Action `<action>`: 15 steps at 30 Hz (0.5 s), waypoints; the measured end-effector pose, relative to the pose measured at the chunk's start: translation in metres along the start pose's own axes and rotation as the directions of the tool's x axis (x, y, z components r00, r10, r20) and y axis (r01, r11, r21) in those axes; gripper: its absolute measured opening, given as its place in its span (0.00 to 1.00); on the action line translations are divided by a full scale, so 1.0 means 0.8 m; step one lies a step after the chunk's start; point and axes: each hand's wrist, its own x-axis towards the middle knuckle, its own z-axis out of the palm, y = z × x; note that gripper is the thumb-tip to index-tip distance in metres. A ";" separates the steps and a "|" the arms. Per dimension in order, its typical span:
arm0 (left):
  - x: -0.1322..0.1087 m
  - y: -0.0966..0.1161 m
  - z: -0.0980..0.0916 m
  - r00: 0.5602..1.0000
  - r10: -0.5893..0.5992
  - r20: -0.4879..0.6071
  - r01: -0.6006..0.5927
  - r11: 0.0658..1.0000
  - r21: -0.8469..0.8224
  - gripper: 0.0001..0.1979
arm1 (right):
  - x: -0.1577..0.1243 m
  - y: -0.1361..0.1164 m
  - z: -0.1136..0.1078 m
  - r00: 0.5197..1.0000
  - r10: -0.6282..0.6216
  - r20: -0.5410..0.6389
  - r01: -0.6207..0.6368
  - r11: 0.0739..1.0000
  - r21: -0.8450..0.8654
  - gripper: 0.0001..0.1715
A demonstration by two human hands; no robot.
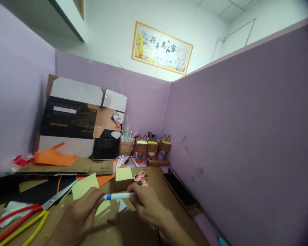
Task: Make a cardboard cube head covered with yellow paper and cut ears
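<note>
A white marker pen with a blue band [120,196] lies level between my two hands. My left hand [80,210] is closed on its blue-banded end, and the tip there is hidden by my fingers. My right hand [145,202] pinches the opposite end. Just behind the pen sits a small cardboard box with a pale yellow top [123,175], beside a floral scrap [141,177]. Below the pen is a small pale paper scrap [121,205]. A yellow-green paper sheet [84,186] lies behind my left hand.
Scissors with red handles [20,215] and yellow handles [28,227] lie at left. A phone [179,189] rests along the right partition [241,130]. At the back stand flattened cardboard [69,116], a basket of pens [126,147] and several cardboard cat figures [152,147].
</note>
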 end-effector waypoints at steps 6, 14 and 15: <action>0.002 0.009 -0.002 0.990 0.090 0.113 -0.076 0.990 -0.118 0.11 | -0.002 -0.009 0.004 0.995 -0.070 0.075 0.062 0.993 0.104 0.13; 0.009 0.022 -0.022 0.949 0.178 0.261 -0.228 0.957 0.179 0.09 | -0.003 -0.006 0.006 0.984 -0.031 0.173 0.020 0.997 0.069 0.17; 0.008 0.021 -0.022 0.943 0.167 0.288 -0.230 0.952 0.200 0.08 | -0.004 -0.006 0.006 0.981 -0.039 0.188 0.031 0.999 0.045 0.18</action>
